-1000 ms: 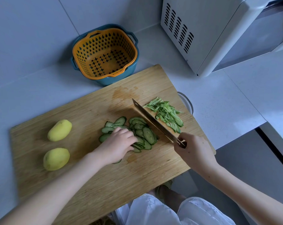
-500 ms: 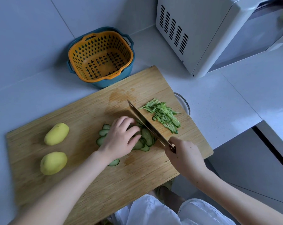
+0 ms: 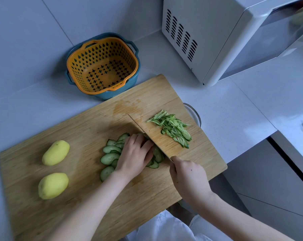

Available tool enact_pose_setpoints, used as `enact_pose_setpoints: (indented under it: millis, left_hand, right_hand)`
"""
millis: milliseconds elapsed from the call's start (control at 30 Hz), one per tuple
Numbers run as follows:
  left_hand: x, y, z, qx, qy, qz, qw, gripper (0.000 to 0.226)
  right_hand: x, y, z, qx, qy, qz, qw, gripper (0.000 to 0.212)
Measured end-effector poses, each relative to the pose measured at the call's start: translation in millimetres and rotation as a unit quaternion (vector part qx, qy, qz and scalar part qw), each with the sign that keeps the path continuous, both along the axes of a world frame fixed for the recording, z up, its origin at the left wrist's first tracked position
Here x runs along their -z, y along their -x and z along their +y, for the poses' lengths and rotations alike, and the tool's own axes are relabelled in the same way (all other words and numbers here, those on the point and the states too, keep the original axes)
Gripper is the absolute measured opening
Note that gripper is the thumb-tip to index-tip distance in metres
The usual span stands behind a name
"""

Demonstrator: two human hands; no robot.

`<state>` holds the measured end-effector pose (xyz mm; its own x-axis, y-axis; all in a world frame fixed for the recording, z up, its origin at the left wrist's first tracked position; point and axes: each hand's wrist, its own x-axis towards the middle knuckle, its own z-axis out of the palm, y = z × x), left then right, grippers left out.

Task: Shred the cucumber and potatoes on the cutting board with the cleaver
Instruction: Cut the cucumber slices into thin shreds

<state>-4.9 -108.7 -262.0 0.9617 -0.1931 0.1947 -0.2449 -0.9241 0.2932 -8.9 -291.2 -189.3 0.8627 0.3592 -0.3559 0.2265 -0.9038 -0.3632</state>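
A wooden cutting board (image 3: 81,134) lies on the counter. Fanned cucumber slices (image 3: 110,157) sit at its middle, and my left hand (image 3: 135,155) holds them down with bent fingers, knuckles against the blade. My right hand (image 3: 189,178) grips the handle of the cleaver (image 3: 152,140), whose blade stands across the right end of the slices. Right of the blade lies a pile of thin cucumber shreds (image 3: 173,127). Two peeled yellow potatoes (image 3: 55,152) (image 3: 53,185) rest whole at the board's left end.
An orange colander in a blue bowl (image 3: 102,66) stands behind the board against the wall. A white microwave (image 3: 216,40) fills the back right. A metal loop handle (image 3: 196,115) sticks out at the board's right edge. The counter edge drops off at the right front.
My left hand slid right over the slices and bunched them up. The cleaver moved left from beside the shreds until its blade met the slices and my knuckles.
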Motion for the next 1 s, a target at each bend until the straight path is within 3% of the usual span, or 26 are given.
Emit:
enact_pose_setpoints:
  millis: [300, 467, 600, 733, 1000]
  left_hand:
    - [-0.2, -3.9, 0.2, 0.014, 0.036, -0.003, 0.999, 0.021]
    - [4.5, -4.1, 1.0, 0.0, 0.042, 0.029, 0.999, 0.02]
    - [2.6, -4.6, -1.4, 0.013, 0.065, -0.002, 0.998, 0.015]
    - [4.0, -4.8, -0.9, 0.005, 0.064, 0.009, 0.998, 0.011]
    - [-2.7, -7.1, -3.8, -0.016, 0.053, 0.027, 0.998, 0.026]
  right_hand:
    - [-20.3, -6.6, -8.8, 0.005, 0.001, -0.021, 1.0, 0.023]
    - [-25.9, -0.8, 0.4, -0.026, 0.065, 0.022, 0.997, 0.014]
    - [-29.1, -4.4, 3.5, -0.034, 0.076, 0.012, 0.996, 0.047]
    - [-18.8, -2.1, -0.8, -0.038, 0.068, 0.023, 0.997, 0.014]
    - [-5.7, -18.2, 14.5, -0.027, 0.057, 0.037, 0.997, 0.016]
